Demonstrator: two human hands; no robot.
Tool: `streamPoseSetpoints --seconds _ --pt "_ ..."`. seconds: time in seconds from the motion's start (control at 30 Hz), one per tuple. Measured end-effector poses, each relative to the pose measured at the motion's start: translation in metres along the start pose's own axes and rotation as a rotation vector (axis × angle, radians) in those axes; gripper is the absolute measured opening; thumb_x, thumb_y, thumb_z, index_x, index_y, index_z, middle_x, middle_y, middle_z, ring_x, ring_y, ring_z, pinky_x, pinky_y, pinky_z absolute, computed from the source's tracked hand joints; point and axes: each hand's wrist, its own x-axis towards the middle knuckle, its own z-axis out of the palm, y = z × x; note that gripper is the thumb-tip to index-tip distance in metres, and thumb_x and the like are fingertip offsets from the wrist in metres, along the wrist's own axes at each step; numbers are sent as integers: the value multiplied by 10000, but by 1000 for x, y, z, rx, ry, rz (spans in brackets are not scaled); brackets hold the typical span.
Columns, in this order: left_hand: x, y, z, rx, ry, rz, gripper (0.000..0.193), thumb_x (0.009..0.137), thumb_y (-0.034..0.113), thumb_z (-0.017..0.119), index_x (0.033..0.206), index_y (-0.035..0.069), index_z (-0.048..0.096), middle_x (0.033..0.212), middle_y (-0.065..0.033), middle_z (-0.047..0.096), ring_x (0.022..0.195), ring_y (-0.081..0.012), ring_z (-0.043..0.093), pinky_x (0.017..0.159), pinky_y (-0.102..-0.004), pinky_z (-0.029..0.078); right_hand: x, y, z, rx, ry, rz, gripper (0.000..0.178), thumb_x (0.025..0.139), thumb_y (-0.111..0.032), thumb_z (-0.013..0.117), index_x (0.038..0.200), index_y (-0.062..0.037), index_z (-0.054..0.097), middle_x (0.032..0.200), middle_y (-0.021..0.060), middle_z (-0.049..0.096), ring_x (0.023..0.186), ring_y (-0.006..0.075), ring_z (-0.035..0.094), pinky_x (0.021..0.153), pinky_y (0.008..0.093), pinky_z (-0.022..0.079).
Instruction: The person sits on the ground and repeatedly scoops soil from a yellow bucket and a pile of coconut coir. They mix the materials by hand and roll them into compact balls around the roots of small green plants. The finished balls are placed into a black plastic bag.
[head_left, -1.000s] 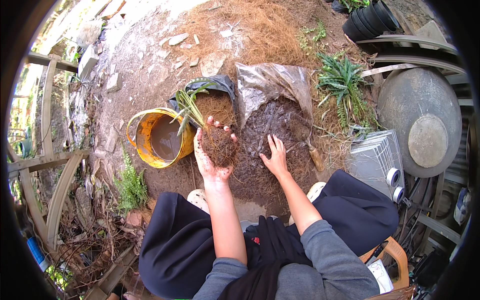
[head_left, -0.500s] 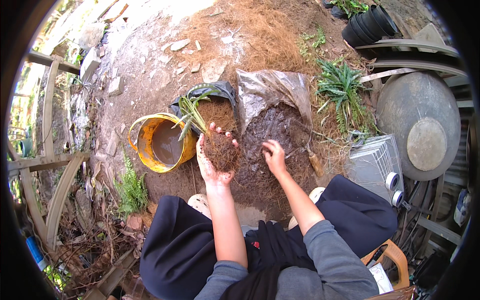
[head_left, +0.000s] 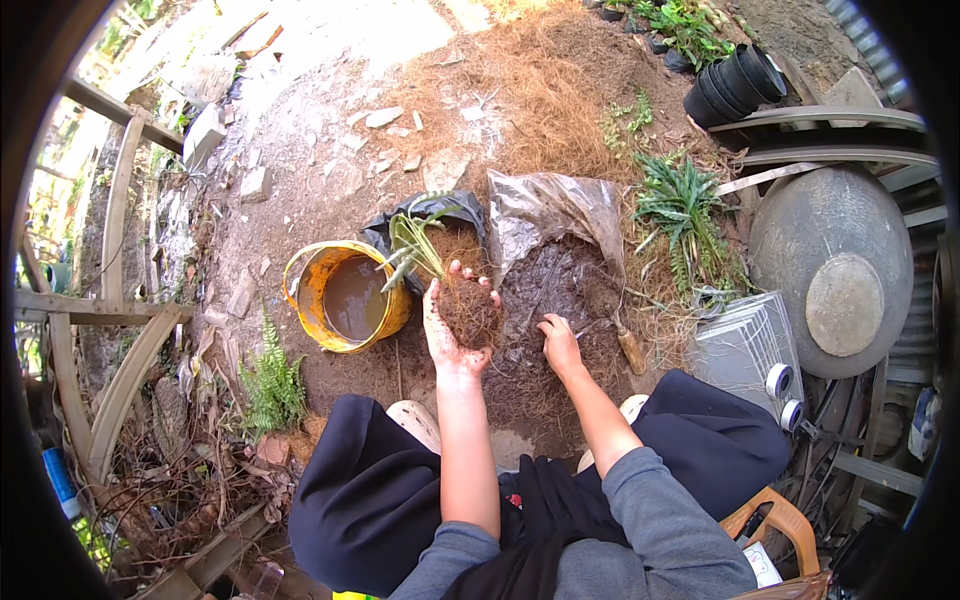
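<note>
My left hand point(head_left: 448, 343) is cupped palm up around a plant's root ball point(head_left: 471, 312), which is wrapped in brown fibre. Long green leaves point(head_left: 412, 246) lean from it to the upper left. Dark soil clings to the fingers and palm. Just right of it, my right hand point(head_left: 561, 343) is low over dark, wet soil point(head_left: 562, 280), its fingers curled together; whatever they pinch, if anything, is too small to make out. The soil spills from a clear plastic bag point(head_left: 560, 203). Beyond the root ball, a black bag point(head_left: 455, 206) holds brown fibre point(head_left: 452, 243).
A yellow bucket point(head_left: 312, 300) of murky water stands at left. A wooden-handled tool point(head_left: 631, 350) lies right of the soil. Farther right are cut green plants point(head_left: 683, 205), a wire rack point(head_left: 740, 345), a large grey basin point(head_left: 835, 240) and stacked black pots point(head_left: 735, 85).
The whole view has shifted slightly, so things sit lower and mostly further right. My right hand's fingers are more curled over the soil. My left hand keeps holding the root ball.
</note>
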Motion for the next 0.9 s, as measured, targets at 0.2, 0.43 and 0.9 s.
streamPoseSetpoints --seconds 0.2,0.43,0.9 --pt "-10 -13 14 -51 -68 -52 291 879 355 439 1031 130 541 935 -26 560 881 -212 551 748 -384 490 28 -3 -36 876 130 602 229 658 81 642 860 -26 648 870 65 632 773 172 620 703 269 498" --pt "-27 -43 43 52 -250 -61 351 859 427 445 1039 142 542 933 -14 564 874 -201 557 752 -381 481 51 -52 -161 1703 -31 566 306 826 -60 502 1131 -59 526 977 28 593 831 157 592 744 318 513" --pt "-63 -77 90 370 -341 114 441 868 480 436 1066 102 547 993 -39 589 953 -172 550 850 -319 430 9 -217 -285 365 250 -503 279 716 23 576 988 -17 625 1062 171 593 1013 294 559 884 339 431"
